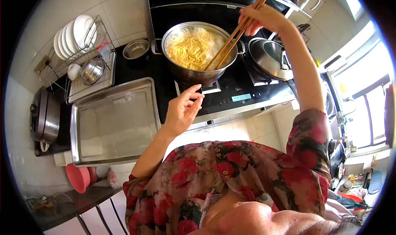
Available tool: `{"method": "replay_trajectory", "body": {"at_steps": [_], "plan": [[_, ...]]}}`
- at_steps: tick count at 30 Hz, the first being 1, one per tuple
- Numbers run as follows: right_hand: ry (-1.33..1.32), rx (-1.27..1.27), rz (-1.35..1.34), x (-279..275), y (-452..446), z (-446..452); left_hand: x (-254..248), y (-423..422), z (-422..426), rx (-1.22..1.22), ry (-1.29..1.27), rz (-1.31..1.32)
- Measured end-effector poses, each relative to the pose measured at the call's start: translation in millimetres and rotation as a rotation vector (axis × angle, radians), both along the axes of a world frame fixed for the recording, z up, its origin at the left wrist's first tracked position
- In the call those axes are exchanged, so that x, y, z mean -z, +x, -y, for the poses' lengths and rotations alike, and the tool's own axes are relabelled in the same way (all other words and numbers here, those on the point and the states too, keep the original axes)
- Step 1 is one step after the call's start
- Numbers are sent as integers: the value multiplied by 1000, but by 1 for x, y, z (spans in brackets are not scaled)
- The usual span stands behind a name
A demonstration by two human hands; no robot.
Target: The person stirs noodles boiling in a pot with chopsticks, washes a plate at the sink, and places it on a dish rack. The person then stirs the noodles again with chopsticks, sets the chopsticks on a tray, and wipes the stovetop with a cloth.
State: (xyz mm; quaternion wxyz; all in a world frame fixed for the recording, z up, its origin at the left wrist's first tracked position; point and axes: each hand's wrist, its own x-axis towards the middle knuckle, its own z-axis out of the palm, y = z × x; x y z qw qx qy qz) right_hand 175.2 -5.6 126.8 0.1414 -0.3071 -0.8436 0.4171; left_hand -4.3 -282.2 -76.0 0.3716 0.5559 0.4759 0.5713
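Long wooden chopsticks [237,36] are gripped near their top ends by my right hand [264,19], raised at the upper right of the pot. Their lower tips reach into the bubbling water among yellow noodles [192,48]. The metal pot [192,75] stands on the black stove, a handle on each side. In front of the pot, my left hand [184,111] hovers with bent fingers apart and nothing in it.
An empty metal tray [117,121] lies left of my left hand. Behind it are a dish rack [93,39] with white plates and a small metal bowl [136,49]. Right of the pot sits a lidded pan [270,57]. A cooker [47,115] stands far left.
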Motion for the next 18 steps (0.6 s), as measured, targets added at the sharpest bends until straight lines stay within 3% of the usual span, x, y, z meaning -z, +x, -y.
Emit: {"method": "replay_trajectory", "body": {"at_steps": [1, 4, 7, 11, 16, 18], "plan": [[-71, 18, 104, 6, -10, 3, -1, -1, 1, -8, 3, 2], [60, -228, 174, 21, -13, 25, -3, -3, 3, -11, -26, 2], [167, -208, 135, 35, -9, 62, 5, 0, -6, 15, 8, 9], [553, -445, 11, 69, -7, 100, 1, 8, -13, 28, 2, -9], [716, -427, 65, 127, -1, 96, 11, 8, -14, 37, -9, -23], [915, -453, 49, 146, 2, 91, 11, 7, -12, 36, -10, -28]]}}
